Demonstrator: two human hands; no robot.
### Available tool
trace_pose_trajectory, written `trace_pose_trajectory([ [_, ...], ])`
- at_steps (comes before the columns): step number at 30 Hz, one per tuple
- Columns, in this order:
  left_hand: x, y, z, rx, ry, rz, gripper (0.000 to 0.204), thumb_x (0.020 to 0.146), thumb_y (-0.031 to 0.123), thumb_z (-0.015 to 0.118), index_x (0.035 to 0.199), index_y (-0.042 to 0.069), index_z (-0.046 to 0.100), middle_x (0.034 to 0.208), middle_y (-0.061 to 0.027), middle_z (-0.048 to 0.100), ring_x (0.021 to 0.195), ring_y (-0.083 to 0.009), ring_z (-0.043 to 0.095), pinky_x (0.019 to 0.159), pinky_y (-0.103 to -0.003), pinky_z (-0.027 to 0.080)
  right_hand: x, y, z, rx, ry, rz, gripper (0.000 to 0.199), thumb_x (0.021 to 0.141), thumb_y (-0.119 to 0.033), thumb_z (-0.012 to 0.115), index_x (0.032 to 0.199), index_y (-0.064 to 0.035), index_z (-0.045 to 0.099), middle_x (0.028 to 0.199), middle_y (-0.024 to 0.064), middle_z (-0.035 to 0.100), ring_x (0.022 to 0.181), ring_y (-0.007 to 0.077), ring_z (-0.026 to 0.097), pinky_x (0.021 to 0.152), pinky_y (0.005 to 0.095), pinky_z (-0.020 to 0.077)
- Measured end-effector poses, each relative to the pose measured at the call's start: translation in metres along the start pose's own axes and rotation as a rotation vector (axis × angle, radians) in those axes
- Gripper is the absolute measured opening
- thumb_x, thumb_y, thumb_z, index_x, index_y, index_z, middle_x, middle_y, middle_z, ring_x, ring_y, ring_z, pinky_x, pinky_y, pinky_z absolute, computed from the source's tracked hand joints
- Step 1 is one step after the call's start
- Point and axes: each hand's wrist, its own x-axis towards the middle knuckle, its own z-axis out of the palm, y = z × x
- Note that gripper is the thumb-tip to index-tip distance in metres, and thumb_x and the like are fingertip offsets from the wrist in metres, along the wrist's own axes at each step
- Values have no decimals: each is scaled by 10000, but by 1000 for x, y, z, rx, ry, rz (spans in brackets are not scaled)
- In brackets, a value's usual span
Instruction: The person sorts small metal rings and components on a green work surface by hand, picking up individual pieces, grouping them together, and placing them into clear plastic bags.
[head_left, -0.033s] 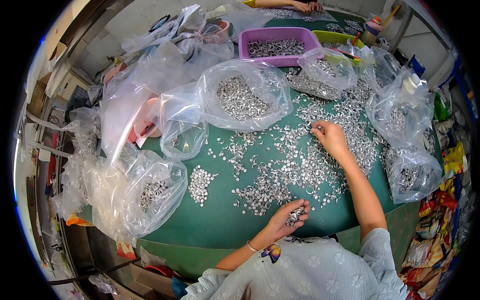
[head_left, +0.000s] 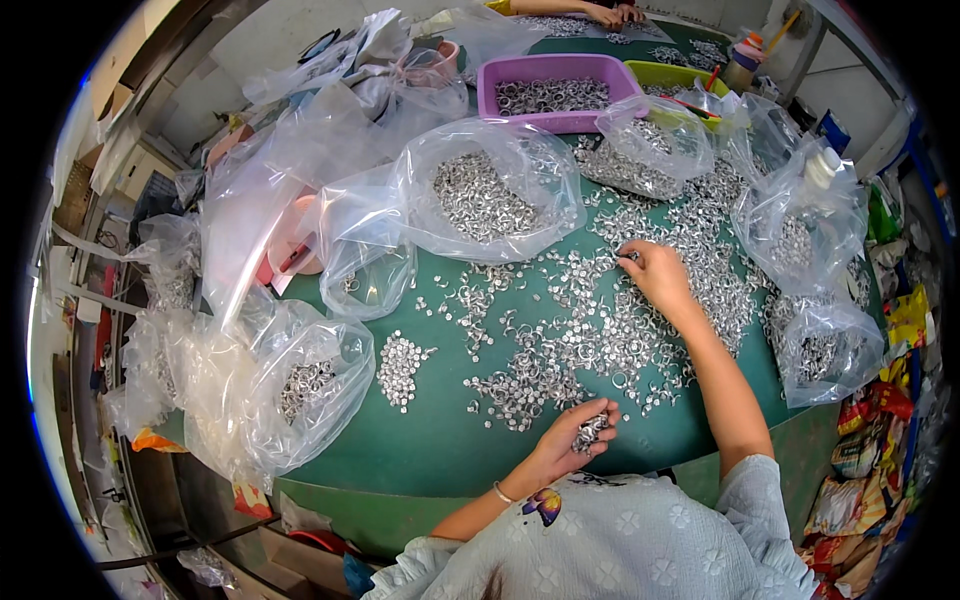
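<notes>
Small silvery metal rings [head_left: 700,250] lie in a wide loose spread over the green table [head_left: 400,450]. Cupped near the table's front edge, my left hand [head_left: 562,442] holds a clump of rings [head_left: 590,432] in its curled fingers. My right hand [head_left: 660,277] is over the middle of the spread, thumb and forefinger pinched together among the rings; what sits between the fingertips is too small to make out. To the left, apart from the spread, lies a small patch of bright, blocky metal pieces [head_left: 401,370].
Behind the spread stand an open clear bag of rings [head_left: 485,195], a purple tub [head_left: 560,122] and a yellow-green tub [head_left: 660,72]. More plastic bags [head_left: 320,430] crowd the left, others [head_left: 825,340] the right. Across the table a co-worker's hands [head_left: 608,16] touch rings.
My right hand has shifted very slightly to the left over the rings. My left hand stays put with its clump.
</notes>
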Motion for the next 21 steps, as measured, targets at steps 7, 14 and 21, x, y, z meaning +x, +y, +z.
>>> trace_pose_trajectory([
  [7, -1, 1, -1, 14, -35, 12, 155, 944, 205, 530, 1003, 63, 548, 910, -34, 519, 703, -103, 457, 487, -200, 344, 12, 24, 23, 116, 88, -109, 96, 786, -153, 658, 875, -117, 663, 677, 115, 642, 586, 248, 624, 555, 357, 486],
  [14, -2, 2, 1, 10, -46, -2, 150, 940, 200, 535, 1001, 63, 548, 910, -35, 511, 710, -105, 449, 485, -200, 336, -14, 47, -21, 1632, -85, 524, 128, 883, -176, 499, 888, -58, 546, 654, 26, 500, 438, 85, 368, 351, 223, 227],
  [21, 0, 1, 2, 25, -42, -7, 157, 937, 202, 542, 999, 58, 554, 900, -38, 520, 708, -106, 452, 483, -200, 335, -34, 44, -3, -11, 17, -39, 181, 752, -157, 739, 845, -16, 672, 685, 115, 653, 630, 191, 620, 609, 346, 477],
])
